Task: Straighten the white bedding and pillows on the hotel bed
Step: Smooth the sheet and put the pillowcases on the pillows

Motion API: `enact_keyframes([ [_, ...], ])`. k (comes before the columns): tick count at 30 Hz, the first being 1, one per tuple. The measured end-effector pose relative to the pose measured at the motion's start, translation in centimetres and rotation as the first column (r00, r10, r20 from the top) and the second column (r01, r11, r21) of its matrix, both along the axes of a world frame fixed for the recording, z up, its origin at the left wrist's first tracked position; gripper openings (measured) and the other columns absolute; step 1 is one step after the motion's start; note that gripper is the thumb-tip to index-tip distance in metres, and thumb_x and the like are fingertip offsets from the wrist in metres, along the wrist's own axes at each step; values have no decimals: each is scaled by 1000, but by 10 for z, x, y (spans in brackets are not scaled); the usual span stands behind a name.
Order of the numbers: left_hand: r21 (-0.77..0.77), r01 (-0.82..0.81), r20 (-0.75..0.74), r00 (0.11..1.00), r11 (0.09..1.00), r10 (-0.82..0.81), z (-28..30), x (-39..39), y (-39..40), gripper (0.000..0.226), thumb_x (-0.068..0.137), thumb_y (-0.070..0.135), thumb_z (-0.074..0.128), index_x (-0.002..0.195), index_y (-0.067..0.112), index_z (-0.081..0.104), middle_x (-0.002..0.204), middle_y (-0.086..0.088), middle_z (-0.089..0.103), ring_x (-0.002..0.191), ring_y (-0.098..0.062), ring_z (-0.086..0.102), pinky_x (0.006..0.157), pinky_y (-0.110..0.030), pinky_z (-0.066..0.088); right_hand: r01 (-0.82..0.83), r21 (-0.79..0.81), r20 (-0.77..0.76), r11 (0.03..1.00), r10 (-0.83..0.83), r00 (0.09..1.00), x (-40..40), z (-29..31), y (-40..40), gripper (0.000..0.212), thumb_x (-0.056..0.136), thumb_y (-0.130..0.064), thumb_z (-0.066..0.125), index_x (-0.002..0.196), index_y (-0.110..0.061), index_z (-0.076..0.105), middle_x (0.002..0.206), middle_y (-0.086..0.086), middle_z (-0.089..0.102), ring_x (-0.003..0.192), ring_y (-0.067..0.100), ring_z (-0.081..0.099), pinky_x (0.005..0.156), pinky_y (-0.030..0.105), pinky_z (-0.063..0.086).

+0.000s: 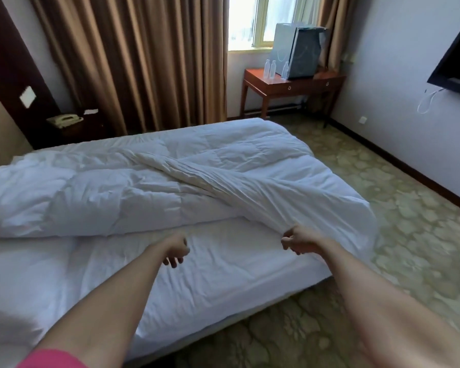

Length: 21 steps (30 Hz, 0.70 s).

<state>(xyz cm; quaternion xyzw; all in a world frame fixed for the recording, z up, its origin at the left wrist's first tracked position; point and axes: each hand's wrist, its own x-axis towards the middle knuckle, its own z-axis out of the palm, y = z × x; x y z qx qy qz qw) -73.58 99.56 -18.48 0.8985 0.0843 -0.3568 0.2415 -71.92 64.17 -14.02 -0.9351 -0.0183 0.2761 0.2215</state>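
Right hand clamped on the duvet edge, cloth fanning up from the fist toward 11 o'clock in taut folds. Left hand loosely curled, holding nothing, over bare sheet just at 9 o'clock of the right. Duvet bunched across the bed's far half, its near corner draping off at 3 o'clock.

Brown curtains hung beside a bright window. Wooden desk w/ small fridge & three water bottles stood below it. Wall TV at right, phone at left, patterned carpet.
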Motion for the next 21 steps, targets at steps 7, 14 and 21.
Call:
enact_keyframes([
  [7,27,55,-153,987,998,-50,-17,33,-88,18,92,16,46,99,9,61,85,-5,72,62,-21,69,57,-25,52,69,65,-7,995,-69,998,12,-4,-96,22,97,-17,52,80,-9,65,60,-2,55,52,11,50,44,14,38],
  [14,18,185,-80,980,983,-183,-51,146,-233,19,90,15,48,100,4,60,87,-10,74,60,-23,68,56,-26,52,193,-3,-39,981,-193,980,76,-17,-220,16,94,-13,55,81,-15,65,63,1,57,52,11,53,45,15,41],
  [21,-27,428,-69,901,903,-429,-49,227,-396,18,95,19,39,98,9,53,94,-9,72,64,-21,65,60,-30,51,353,-46,-27,934,-354,935,151,-14,-355,20,92,-11,53,80,-9,68,71,6,60,55,16,52,50,22,43],
])
